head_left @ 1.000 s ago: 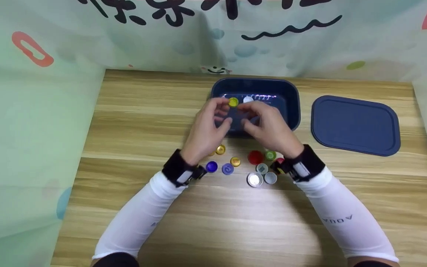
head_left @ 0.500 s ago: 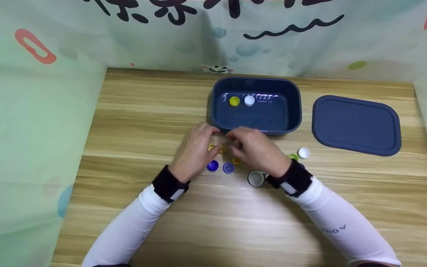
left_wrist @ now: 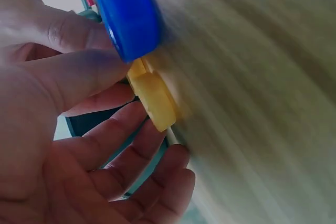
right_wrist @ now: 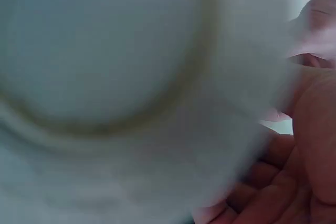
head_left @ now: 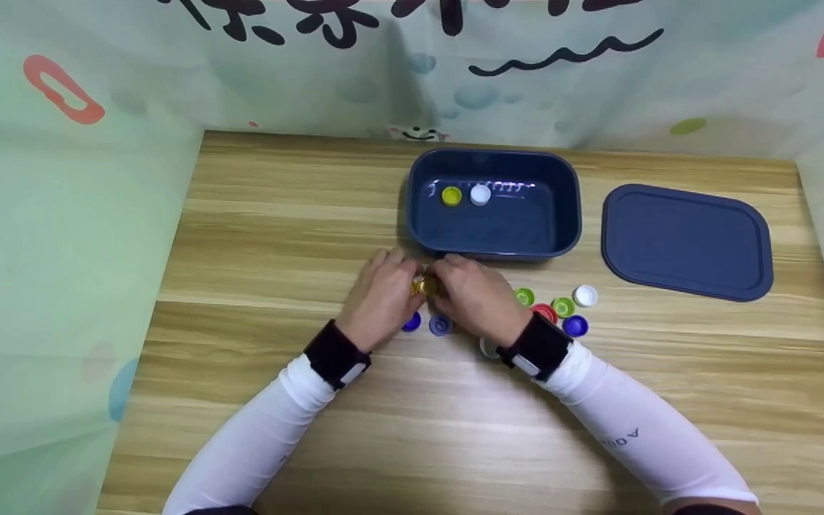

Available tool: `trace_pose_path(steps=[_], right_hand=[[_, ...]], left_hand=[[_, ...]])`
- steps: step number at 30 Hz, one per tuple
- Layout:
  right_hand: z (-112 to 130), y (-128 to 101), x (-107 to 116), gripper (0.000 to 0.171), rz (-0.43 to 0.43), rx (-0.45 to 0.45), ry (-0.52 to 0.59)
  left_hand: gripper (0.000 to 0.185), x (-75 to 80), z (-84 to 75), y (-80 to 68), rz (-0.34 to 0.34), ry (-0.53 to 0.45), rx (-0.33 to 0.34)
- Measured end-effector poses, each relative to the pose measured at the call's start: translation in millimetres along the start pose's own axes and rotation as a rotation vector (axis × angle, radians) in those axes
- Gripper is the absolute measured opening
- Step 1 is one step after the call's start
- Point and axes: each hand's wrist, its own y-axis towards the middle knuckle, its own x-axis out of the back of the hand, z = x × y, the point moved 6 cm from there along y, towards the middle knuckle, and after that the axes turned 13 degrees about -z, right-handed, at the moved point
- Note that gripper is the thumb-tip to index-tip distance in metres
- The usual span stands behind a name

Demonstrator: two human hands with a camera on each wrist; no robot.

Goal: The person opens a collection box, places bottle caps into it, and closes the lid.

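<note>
In the head view my left hand [head_left: 383, 295] and right hand [head_left: 480, 297] meet in front of the dark blue box. Between their curled fingertips is a yellow bottle cap [head_left: 426, 285], tilted, with a second yellow one partly hidden beside it. The left wrist view shows yellow caps [left_wrist: 155, 100] between the fingers and thumb, with a blue cap [left_wrist: 131, 19] standing close by the thumb. My right fingers bend in at the yellow cap's right side; their grip is partly hidden. A blurred whitish round thing [right_wrist: 241, 114] fills much of the right wrist view.
The open box [head_left: 494, 254] holds a yellow cap [head_left: 451, 196] and a white cap [head_left: 481, 194]. Its lid [head_left: 687, 242] lies to the right. Several loose caps lie around my right wrist, among them a green cap [head_left: 563, 307] and a blue cap [head_left: 575, 326].
Both hands have come back from over the box to the caps in front of it, leaving a yellow and a white cap inside. Their fingers have since closed in on the yellow caps.
</note>
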Motion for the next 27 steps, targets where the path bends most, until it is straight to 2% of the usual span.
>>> trace_pose_path(steps=[10,16,22,27], right_hand=[[0,2,-1,0.020,0.033,-0.013,0.013],[4,0,8,0.021,0.030,-0.016,0.050],[13,-4,31,0.026,-0.025,-0.015,0.108],[16,-5,52,0.028,-0.061,-0.031,0.144]], left_hand=[[0.028,-2.3,-0.8,-0.7,0.014,0.023,0.000],[0.025,7.9,-6.1,-2.4,0.001,-0.011,0.004],[0.025,28.0,-16.6,-1.1,-0.030,-0.134,0.027],[0.023,39.8,-23.7,5.1,-0.049,-0.286,0.097]])
